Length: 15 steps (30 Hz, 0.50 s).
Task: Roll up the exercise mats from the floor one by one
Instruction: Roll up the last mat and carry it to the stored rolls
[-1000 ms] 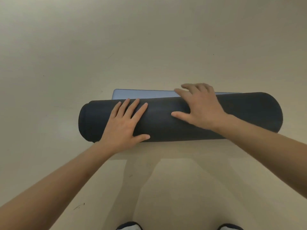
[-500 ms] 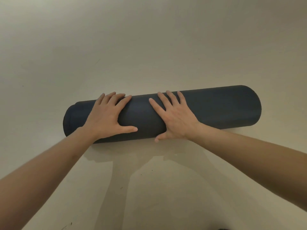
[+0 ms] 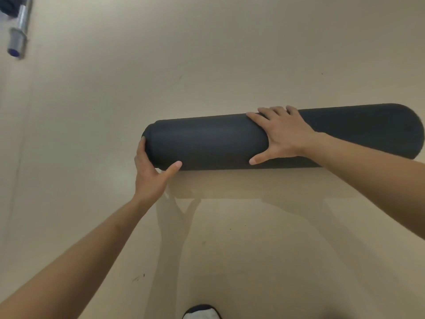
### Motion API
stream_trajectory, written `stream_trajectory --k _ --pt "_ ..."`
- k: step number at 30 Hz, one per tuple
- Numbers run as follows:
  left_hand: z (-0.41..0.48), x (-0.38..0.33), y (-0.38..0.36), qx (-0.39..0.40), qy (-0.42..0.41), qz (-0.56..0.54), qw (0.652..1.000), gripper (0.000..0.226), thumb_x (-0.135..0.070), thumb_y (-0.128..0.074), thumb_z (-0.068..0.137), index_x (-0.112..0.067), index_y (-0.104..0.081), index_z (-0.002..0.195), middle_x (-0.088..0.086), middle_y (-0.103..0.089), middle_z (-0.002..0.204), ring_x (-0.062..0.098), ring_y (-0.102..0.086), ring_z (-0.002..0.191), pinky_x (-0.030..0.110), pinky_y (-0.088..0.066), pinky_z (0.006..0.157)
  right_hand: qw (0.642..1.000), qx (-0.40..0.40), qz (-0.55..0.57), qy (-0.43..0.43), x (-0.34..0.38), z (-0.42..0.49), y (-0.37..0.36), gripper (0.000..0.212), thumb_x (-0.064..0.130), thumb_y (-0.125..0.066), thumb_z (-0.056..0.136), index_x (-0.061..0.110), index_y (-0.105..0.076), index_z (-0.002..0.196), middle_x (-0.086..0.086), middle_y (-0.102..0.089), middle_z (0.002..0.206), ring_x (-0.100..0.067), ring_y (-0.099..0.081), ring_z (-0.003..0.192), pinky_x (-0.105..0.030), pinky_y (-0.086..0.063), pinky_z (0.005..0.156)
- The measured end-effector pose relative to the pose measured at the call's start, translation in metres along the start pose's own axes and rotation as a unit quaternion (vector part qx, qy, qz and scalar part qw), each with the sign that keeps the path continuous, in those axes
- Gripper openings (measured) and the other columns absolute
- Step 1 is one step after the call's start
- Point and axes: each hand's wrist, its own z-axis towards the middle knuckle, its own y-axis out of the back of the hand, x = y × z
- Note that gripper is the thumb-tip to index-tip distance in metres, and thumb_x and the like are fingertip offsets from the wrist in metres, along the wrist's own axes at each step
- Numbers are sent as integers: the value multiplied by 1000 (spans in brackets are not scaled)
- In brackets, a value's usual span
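The left hand (image 3: pixel 149 171) is cupped round the left end of the rolled mat (image 3: pixel 207 143). Its thumb is hooked onto the near side of the roll and its fingers are laid up against the end face, so the end is clasped between them. The left forearm is stretched up from the bottom left of the view.

The right hand (image 3: pixel 282 137) is spread over the top of the roll, right of its middle. Its fingers are curled over the far side, with the tips hidden, and its thumb is pressed against the near side. The right forearm is brought in from the right edge.

The dark mat is fully rolled and lies on the beige floor (image 3: pixel 230 54). Its long axis is set left to right across the view, with the right end slightly further away and almost at the picture's edge.

0.5 s ago both hands were laid flat on top of the roll with fingers spread. Since then the left hand has been moved to the end and the right hand's fingers have been wrapped over the far side. The light blue strip seen 1.0 s ago has been rolled in. The roll is now seen further right. A metal post (image 3: pixel 19 31) at the top left and 1 shoe (image 3: pixel 202 313) at the bottom edge have come into view.
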Motion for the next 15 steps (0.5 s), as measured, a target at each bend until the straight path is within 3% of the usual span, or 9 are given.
stream_trajectory --k 4,8,11,15 --pt "9 -5 0 11 3 10 1000 109 -38 -88 77 -43 -14 157 -14 -28 141 7 -39 126 28 -40 104 999 -35 -23 -4 19 -9 -4 120 96 -37 65 26 -13 160 -11 -25 163 -39 -29 144 -61 -19 118" --pt "-4 -14 -2 -1 -3 -2 1000 109 -45 -90 69 -43 -22 155 -15 -37 148 9 -42 135 32 -43 108 995 -94 -24 39 55 -18 -12 102 88 -36 76 28 -26 158 -14 -31 163 -42 -30 146 -62 -20 119" --pt "-22 -23 -8 6 16 -34 999 103 -48 -90 69 -45 -28 153 -20 -44 149 10 -47 136 39 -46 112 993 -107 -32 38 68 -22 -19 106 88 -42 77 26 -21 160 -16 -27 164 -46 -26 148 -66 -16 119" --pt "-32 -36 -11 42 44 -35 998 99 -54 -88 67 -45 -34 150 -21 -53 138 12 -54 126 42 -52 106 989 -129 -63 48 71 -30 -27 118 91 -49 71 26 -13 162 -21 -25 164 -52 -24 148 -71 -14 117"
